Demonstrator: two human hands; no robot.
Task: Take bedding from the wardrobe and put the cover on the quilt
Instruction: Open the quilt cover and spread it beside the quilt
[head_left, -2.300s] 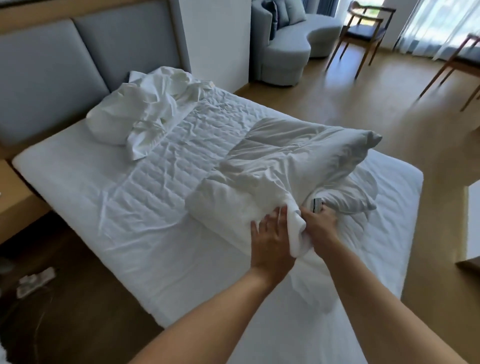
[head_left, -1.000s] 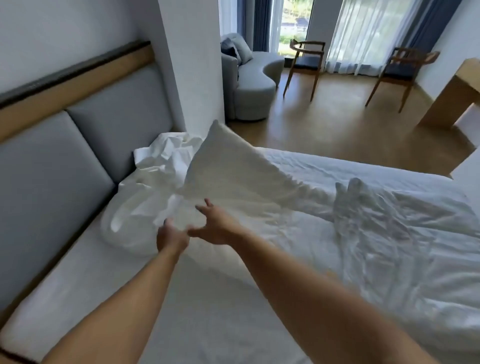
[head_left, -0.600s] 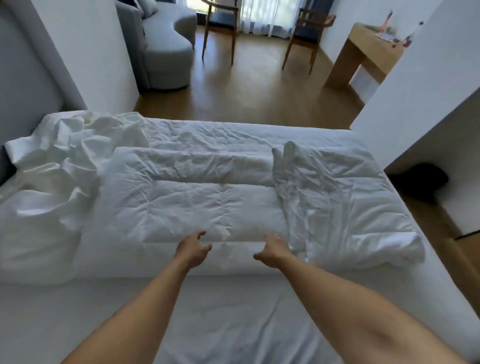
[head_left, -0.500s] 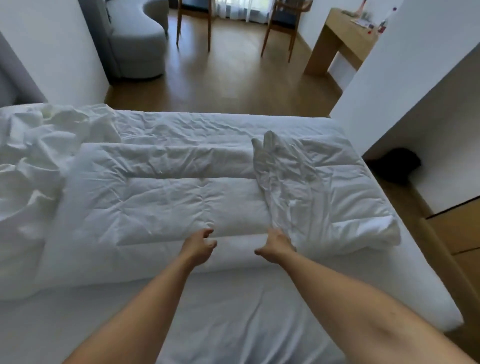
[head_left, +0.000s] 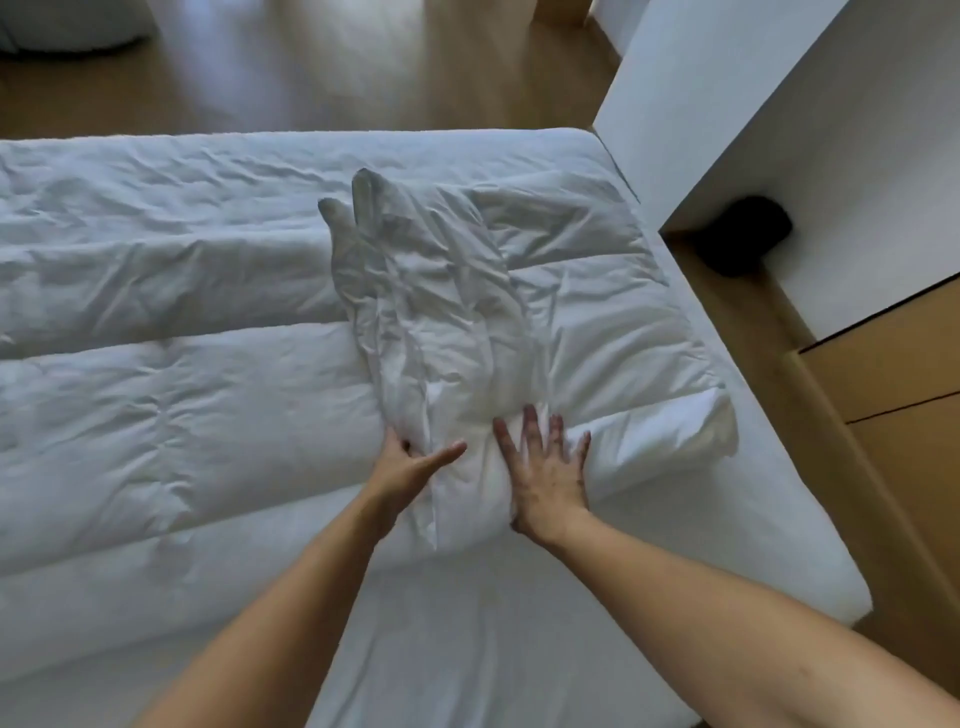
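Note:
A thick white quilt (head_left: 171, 415) lies folded lengthwise across the bed (head_left: 519, 649). Draped over its right part is the thin, crumpled white cover (head_left: 431, 312), running from the far side down to the near edge. My left hand (head_left: 410, 467) is at the cover's near end, with a fold of the fabric between its outstretched thumb and its fingers, whose tips are tucked into the cloth. Just to the right, my right hand (head_left: 545, 467) presses flat on the cover and quilt with its fingers spread.
The bed's right edge (head_left: 753, 467) drops to a wooden floor (head_left: 810, 395). A white wall block (head_left: 779, 104) and wooden drawers (head_left: 893, 374) stand close on the right, with a dark object (head_left: 743, 239) at the wall's foot. More wooden floor (head_left: 311, 62) lies beyond the bed.
Both hands have moved right from the bare quilt edge onto the crumpled cover. The right hand has flattened with spread fingers, the left has taken a fold. The view has tilted down.

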